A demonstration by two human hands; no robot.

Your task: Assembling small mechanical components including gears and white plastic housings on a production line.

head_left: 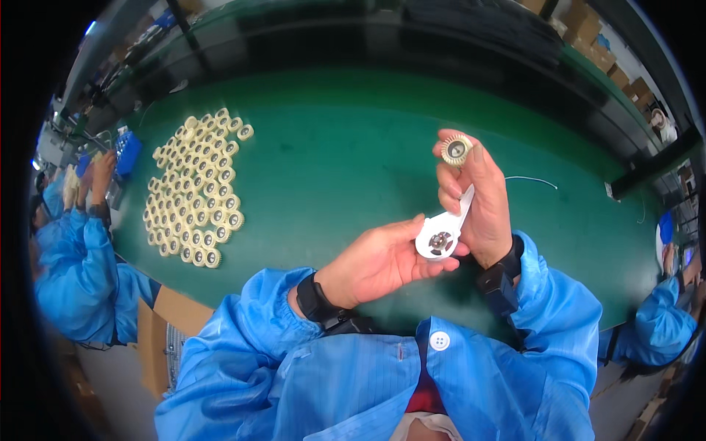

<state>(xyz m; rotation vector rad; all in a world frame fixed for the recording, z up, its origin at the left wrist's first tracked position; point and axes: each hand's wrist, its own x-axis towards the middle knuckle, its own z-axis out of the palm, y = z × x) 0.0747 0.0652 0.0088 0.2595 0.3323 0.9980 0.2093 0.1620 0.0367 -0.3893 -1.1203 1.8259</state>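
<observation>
My left hand (379,263) is closed on a white plastic housing (435,245) in front of my body. The housing has a round end with a slotted metal-and-dark centre, and a narrow neck pointing up and to the right. My right hand (482,187) is raised just beyond it. Between its thumb and forefinger it pinches a small cream ribbed wheel (456,150) with a dark centre, while its lower fingers lie against the housing's neck. A thin pale wire (533,178) extends right from behind my right hand.
Many similar cream wheels (195,187) lie close together on the left of the green table (316,169). An open cardboard box (158,345) stands below the table's left edge. People in blue work at the far left (77,250) and far right (654,323).
</observation>
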